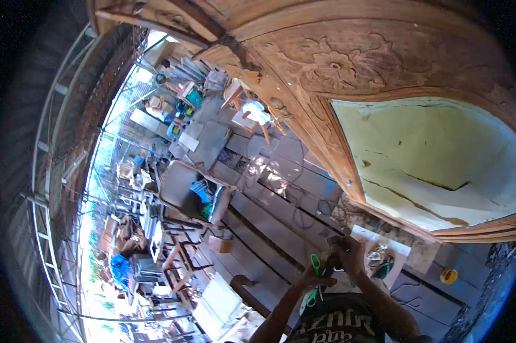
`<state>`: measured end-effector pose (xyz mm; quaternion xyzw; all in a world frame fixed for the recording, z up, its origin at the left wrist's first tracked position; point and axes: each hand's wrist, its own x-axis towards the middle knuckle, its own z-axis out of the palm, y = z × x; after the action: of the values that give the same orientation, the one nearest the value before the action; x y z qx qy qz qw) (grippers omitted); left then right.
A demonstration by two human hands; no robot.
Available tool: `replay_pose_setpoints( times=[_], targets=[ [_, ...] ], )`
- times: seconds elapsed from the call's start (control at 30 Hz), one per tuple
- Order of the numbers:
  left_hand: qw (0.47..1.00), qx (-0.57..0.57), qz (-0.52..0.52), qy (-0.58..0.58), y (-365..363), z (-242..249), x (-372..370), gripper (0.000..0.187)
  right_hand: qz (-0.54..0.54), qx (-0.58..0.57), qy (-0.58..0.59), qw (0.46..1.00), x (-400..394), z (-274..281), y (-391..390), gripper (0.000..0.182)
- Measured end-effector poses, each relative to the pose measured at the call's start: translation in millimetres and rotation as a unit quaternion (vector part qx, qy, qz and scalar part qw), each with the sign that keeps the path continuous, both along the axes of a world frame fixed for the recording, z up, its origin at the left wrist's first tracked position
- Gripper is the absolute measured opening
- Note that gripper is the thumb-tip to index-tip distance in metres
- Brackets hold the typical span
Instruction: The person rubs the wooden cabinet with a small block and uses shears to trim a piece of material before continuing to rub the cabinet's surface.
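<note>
Low in the head view, my left hand (314, 280) is closed around a pair of scissors. The green handles of the scissors (315, 262) show above and below the fingers. Just to the right and a little higher, my right hand (349, 255) is bent closed, close to the left one. Something dark is at its fingertips, too small and shaded to name. Beyond the hands, at the upper right, rises a carved wooden panel (338, 66) with flower relief. A pale, yellowish inset with dark cracks or tears (424, 154) fills its opening.
An upholstered chair frame (183, 186) with blue and green things on it stands left of centre. Stacked chair frames and wood (178, 263) crowd the left. People (257, 111) are farther back. A yellow container (448, 276) and loose cord (407, 291) lie on the floor at right.
</note>
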<state>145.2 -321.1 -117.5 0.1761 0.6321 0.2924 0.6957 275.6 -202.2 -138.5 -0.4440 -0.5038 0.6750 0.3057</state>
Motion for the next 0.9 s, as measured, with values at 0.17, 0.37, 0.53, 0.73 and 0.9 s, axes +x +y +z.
replay_pose_setpoints(
  times=[0.17,0.37,0.53,0.73,0.9],
  targets=[
    [0.987,0.033,0.156,0.018,-41,14,-24,0.071,-0.085,0.198,0.023,0.976,-65,61,51,0.015],
    [0.966,0.105,0.233,0.027,-108,31,-48,0.07,-0.317,0.441,0.222,0.81,-160,249,175,0.008],
    [0.929,0.0,0.343,0.139,-178,17,-51,0.067,-0.271,0.529,0.153,0.789,-166,297,197,0.018],
    [0.904,0.059,0.403,0.132,-181,18,-43,0.058,-0.395,0.58,0.147,0.697,-171,294,211,0.02],
    [0.918,0.034,0.363,0.154,-172,18,-49,0.056,-0.265,0.534,0.21,0.775,-172,282,190,0.024]
  ],
)
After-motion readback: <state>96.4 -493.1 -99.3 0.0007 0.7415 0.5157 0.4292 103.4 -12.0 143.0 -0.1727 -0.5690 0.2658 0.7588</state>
